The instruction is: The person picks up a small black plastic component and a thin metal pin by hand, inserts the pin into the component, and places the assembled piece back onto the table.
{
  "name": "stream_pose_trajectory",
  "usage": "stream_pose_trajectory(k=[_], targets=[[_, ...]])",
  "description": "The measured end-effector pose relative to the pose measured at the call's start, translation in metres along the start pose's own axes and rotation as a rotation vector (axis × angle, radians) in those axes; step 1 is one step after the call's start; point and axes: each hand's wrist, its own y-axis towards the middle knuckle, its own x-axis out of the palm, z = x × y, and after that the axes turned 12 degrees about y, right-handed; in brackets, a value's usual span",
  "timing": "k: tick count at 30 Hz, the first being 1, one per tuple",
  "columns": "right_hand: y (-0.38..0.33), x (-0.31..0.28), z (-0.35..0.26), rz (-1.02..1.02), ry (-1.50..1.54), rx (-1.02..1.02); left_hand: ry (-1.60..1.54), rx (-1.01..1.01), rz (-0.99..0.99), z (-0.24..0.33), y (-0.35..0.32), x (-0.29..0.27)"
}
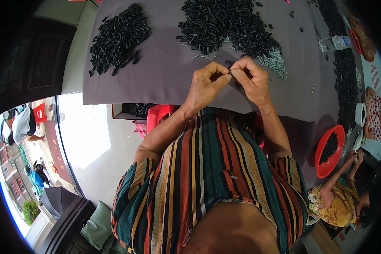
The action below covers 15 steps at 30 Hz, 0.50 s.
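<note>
My left hand (209, 82) and my right hand (253, 80) meet above the near edge of a grey cloth-covered table (165, 76). Thumbs and forefingers of both hands are pinched together at one spot, fingertips nearly touching. Between them is a tiny dark part, mostly hidden by the fingers. Just beyond the hands spreads a large pile of small black plastic pieces (224, 25). A heap of small silvery spring-like pieces (275, 63) lies at its right edge, beyond my right hand.
Another pile of black pieces (118, 38) lies at the left. To the right are a clear plastic bottle (335, 43) and a red basin (331, 165) holding black pieces. A red stool (158, 115) and an open box (118, 112) stand below the table. People sit at the right.
</note>
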Motion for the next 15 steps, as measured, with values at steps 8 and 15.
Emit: stream_pose_trajectory(k=[8,15], targets=[[-0.0082,0.0002,-0.0010,0.060,-0.020,0.010,-0.019,-0.014,-0.011,0.0008,-0.0006,0.0005],[-0.0099,-0.0010,-0.0037,0.028,-0.063,0.048,-0.053,-0.063,-0.082,0.0029,-0.0052,-0.0018]])
